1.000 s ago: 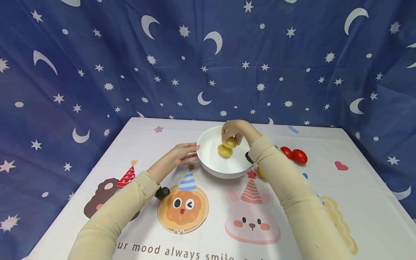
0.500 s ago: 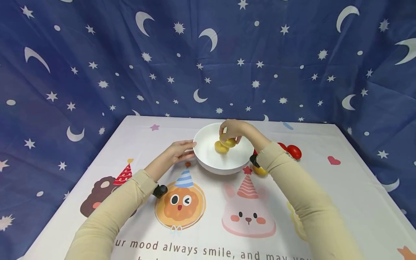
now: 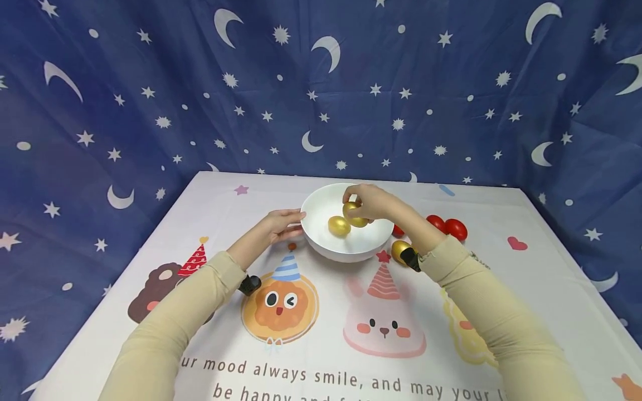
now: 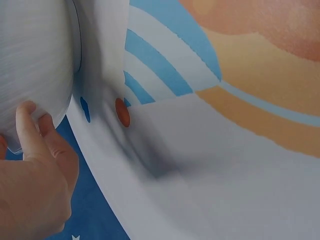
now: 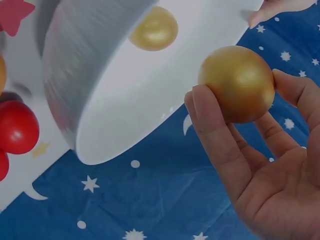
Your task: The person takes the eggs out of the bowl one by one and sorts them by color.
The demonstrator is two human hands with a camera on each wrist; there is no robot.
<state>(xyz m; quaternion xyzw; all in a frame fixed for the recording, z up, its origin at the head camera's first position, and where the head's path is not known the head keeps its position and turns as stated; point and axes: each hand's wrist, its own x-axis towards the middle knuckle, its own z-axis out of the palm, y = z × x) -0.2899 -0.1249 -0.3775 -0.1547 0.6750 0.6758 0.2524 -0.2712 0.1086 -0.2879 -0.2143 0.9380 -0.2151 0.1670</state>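
Observation:
A white bowl [image 3: 326,245] stands near the far side of the table. My left hand [image 3: 278,225] holds it by its left side, a fingertip at the rim and fingers against the outer wall [image 4: 35,60] in the left wrist view. Over the bowl, my right hand [image 3: 372,201] pinches a golden egg [image 5: 237,84] between fingertips and thumb, the palm visible in the right wrist view. A second golden egg [image 3: 339,226] lies on the bowl's inside.
Right of the bowl, another golden egg [image 3: 400,252] lies on the table beside my wrist. Several red eggs [image 3: 456,229] are close by, one partly hidden by the bowl and arm. A blue starry curtain [image 3: 281,111] hangs behind the table's far edge.
The egg in my right hand has come apart from the egg inside the bowl, which now lies slightly further left. My right wrist has turned outward. The left hand keeps its place on the bowl.

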